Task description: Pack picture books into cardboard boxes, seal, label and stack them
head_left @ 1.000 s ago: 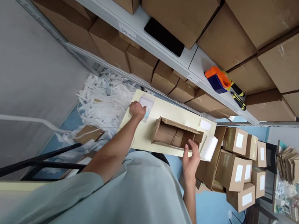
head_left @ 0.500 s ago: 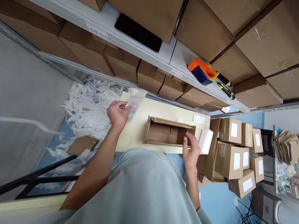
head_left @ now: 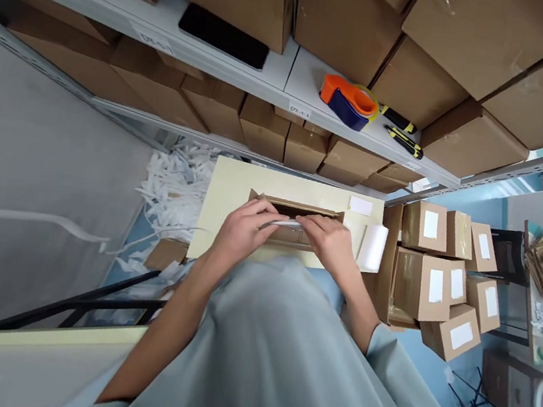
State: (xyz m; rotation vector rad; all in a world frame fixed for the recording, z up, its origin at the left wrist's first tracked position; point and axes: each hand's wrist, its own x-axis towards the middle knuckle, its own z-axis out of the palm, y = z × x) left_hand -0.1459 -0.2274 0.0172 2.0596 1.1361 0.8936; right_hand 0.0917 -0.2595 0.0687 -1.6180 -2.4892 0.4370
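An open cardboard box (head_left: 291,243) stands on the pale yellow table (head_left: 235,175) in front of me. Above its opening, both hands hold a thin whitish packet (head_left: 285,223), seen nearly edge-on, so its contents cannot be made out. My left hand (head_left: 242,226) pinches the packet's left end between thumb and fingers. At the other end, the fingers of my right hand (head_left: 327,237) are closed on it. A white roll (head_left: 372,248) lies to the right of the box, with a small white label (head_left: 361,206) behind it.
Along the back runs a shelf (head_left: 299,76) of cartons, bearing a black phone (head_left: 224,35), an orange-and-blue tape dispenser (head_left: 349,102) and cutters (head_left: 404,141). White paper strips (head_left: 178,180) heap at the left. Labelled boxes (head_left: 424,285) are stacked at the right.
My left hand has moved right with the whitish packet, from beside the box to over it. My right hand has come left from the box's right end and taken hold of the packet too.
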